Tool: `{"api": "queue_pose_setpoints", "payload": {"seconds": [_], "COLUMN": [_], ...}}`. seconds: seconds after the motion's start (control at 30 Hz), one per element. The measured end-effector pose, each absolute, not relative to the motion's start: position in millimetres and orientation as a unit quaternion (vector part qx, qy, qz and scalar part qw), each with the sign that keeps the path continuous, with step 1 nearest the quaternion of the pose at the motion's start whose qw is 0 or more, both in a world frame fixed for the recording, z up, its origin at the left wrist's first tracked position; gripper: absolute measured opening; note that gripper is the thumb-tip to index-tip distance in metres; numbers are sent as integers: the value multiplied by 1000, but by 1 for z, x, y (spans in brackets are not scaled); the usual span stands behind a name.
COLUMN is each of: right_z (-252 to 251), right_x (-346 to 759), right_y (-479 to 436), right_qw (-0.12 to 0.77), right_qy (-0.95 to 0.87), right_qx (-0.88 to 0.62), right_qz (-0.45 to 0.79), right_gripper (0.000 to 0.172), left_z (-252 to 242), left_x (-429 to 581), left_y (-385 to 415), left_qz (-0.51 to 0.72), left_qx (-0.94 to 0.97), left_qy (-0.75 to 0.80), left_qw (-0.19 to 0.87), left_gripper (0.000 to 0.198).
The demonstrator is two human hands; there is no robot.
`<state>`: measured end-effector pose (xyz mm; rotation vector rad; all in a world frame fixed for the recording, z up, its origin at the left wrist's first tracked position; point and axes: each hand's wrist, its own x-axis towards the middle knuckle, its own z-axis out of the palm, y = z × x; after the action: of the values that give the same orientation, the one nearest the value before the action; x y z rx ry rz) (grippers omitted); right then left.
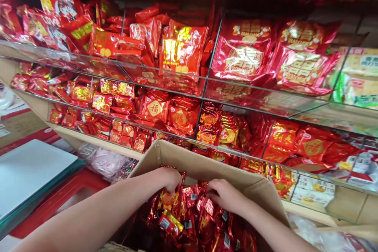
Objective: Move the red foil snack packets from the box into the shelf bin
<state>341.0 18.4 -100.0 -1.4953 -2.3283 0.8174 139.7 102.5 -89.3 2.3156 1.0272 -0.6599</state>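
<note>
An open cardboard box (248, 183) in front of me holds a heap of small shiny red packets (191, 220), some with gold print and white barcode labels. Both of my hands reach inside it. My left hand (170, 179) has its fingers closed on a red and gold packet (168, 201) near the box's far left side. To the right, my right hand (223, 193) is curled over the heap, its fingertips bent around a red foil packet (205, 189). Its fingertips are partly hidden among the packets.
Shelves with clear front strips (165, 82) run across behind the box, divided into bins of red packets. Larger red bags (242, 59) fill the upper shelf. A white-topped bin or lid (35, 173) stands at left, beside a red frame (67, 197). Plastic-wrapped goods (108, 161) lie below the shelves.
</note>
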Motion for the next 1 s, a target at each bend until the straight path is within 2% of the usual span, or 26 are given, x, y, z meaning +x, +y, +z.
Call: {"api": "queue_pose_setpoints", "payload": {"seconds": [0.17, 0.23, 0.37, 0.43, 0.5, 0.6, 0.73, 1.0], "right_z": [-119, -120, -113, -106, -98, -88, -77, -71], "right_x": [340, 338, 327, 321, 318, 318, 324, 330], "right_y": [19, 17, 15, 16, 19, 22, 20, 19], "right_qw": [126, 130, 175, 234, 302, 372, 415, 471], "right_qy": [-785, -773, -722, -693, -668, -610, -492, -419], "right_qx": [-529, -534, -529, -517, -503, -506, -519, -523], "right_qz": [297, 319, 410, 443, 457, 484, 562, 574], "right_gripper": [7, 10, 30, 38, 39, 37, 38, 41], "left_z": [-87, -83, -70, -64, -59, -54, -47, -35], "left_x": [138, 137, 142, 146, 151, 153, 152, 157], "left_y": [99, 99, 98, 96, 94, 93, 94, 95], "left_qz": [-272, -247, -84, -5, 54, 103, 97, 143], "left_qx": [870, 873, 873, 859, 836, 779, 692, 643], "left_qy": [303, 309, 341, 337, 330, 313, 325, 315], "left_qw": [279, 284, 338, 385, 435, 534, 637, 684], "left_gripper": [16, 12, 10, 11, 12, 23, 50, 49]}}
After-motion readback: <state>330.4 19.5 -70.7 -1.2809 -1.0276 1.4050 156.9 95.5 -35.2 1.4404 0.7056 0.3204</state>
